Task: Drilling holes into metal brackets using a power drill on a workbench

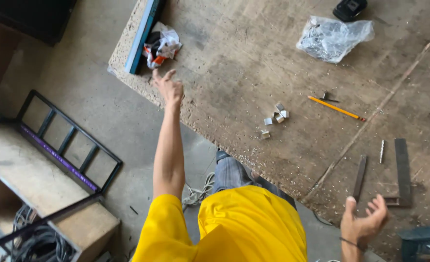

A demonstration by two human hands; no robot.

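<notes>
The left hand, open and empty, reaches toward the crumpled wrapper; light, soft, easily pinched anywhere. The right hand hangs open, empty.

This was a workshop. A worn, scarred workbench stood on a bare concrete floor, carrying a metal square near its right edge, a pencil, small metal pieces and a plastic bag of hardware. A black welded metal frame and coiled cables lay to the left.
</notes>
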